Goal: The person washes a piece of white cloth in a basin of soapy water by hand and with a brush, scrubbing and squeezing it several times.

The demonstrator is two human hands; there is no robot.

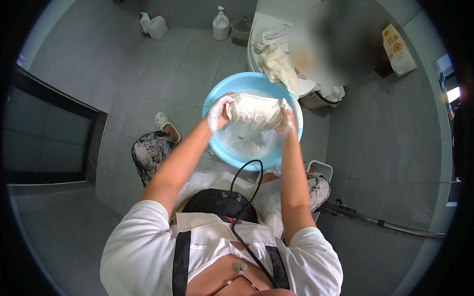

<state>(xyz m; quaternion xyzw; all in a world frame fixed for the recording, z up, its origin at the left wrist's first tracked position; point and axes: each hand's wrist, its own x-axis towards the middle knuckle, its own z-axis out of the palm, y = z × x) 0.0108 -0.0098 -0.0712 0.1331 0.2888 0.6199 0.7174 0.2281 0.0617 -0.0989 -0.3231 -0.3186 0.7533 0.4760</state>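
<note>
A wet cream-white cloth point(254, 111) is stretched between my two hands, above a light blue basin point(222, 153). My left hand point(218, 113), covered in suds, is closed on the cloth's left end. At the other end my right hand point(286, 118) grips it, also foamy. Below the cloth, soapy water point(249, 143) with white foam lies in the basin. What kind of garment or fabric the cloth is, I cannot tell. A cream knitted garment point(277, 66) hangs over the basin's far right rim.
Behind the basin stands a white toilet point(253, 39) with a white cloth point(271, 38) on it. A pump bottle point(221, 24), a small bucket point(241, 32) and a white jug point(157, 27) sit along the far wall. A basket point(316, 100) holds white fabric at right; a black cable point(237, 217) hangs before me.
</note>
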